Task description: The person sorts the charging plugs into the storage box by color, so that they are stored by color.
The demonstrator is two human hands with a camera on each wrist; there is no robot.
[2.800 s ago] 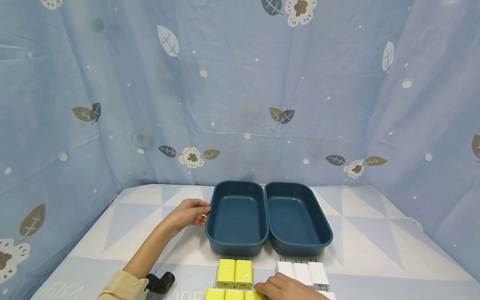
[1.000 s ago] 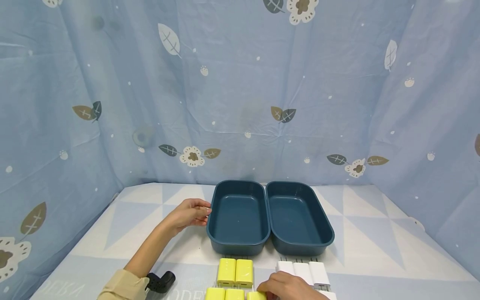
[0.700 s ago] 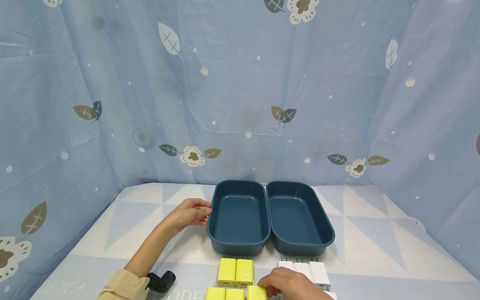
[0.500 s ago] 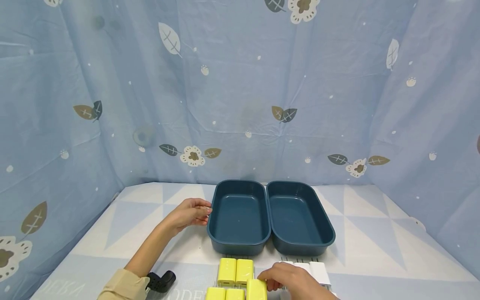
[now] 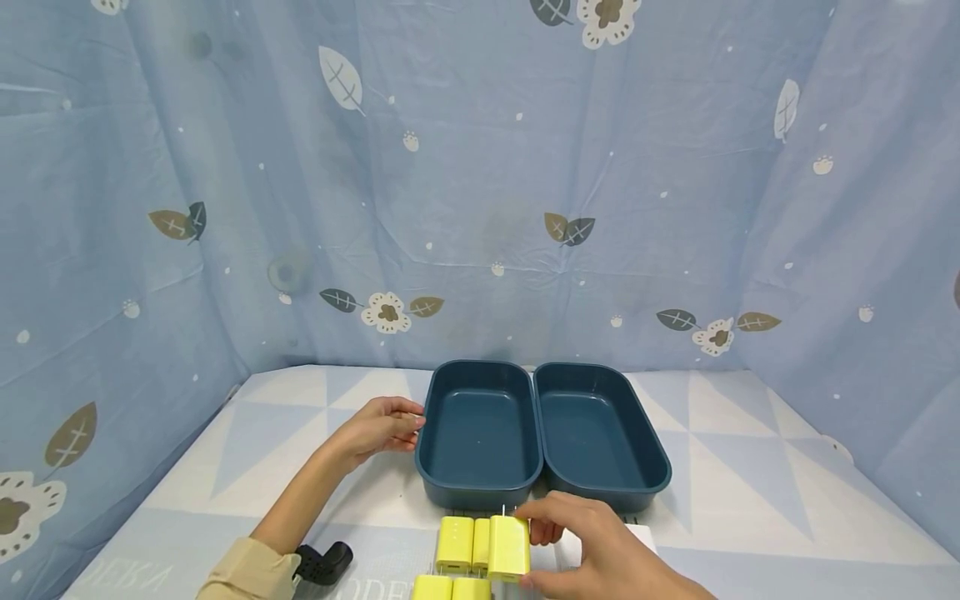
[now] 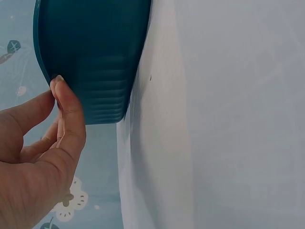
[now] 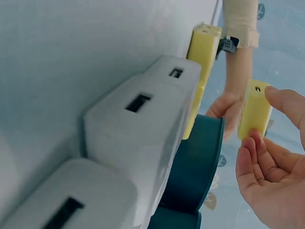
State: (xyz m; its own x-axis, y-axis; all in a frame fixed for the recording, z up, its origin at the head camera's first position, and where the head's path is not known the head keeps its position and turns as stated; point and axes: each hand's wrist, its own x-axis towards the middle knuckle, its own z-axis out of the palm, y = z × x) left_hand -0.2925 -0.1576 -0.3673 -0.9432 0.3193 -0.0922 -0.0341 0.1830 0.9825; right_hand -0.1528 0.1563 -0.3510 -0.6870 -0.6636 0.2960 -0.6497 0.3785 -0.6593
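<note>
My right hand (image 5: 592,550) pinches a yellow USB wall charger (image 5: 509,547) between thumb and fingers, its prongs pointing away from me. In the right wrist view that charger (image 7: 255,107) is off the table, its port end by the thumb. Other yellow chargers (image 5: 453,543) lie in rows beside and below it in the head view. White chargers (image 7: 138,107) sit close to the right hand, partly hidden behind it in the head view. My left hand (image 5: 378,429) pinches the left rim of a dark blue bin (image 5: 480,497); thumb and finger meet on that rim (image 6: 43,62).
A second dark blue bin (image 5: 603,497) stands against the first one's right side. Near the left sleeve, a black strapped device (image 5: 324,564) is at the forearm. Behind the patterned tabletop (image 5: 720,467) hangs a blue curtain (image 5: 480,183) with leaves and flowers.
My right hand has lifted one yellow charger from the right end of the near row and brought it up and forward, towards the bins. My left hand stays on the bin rim.
</note>
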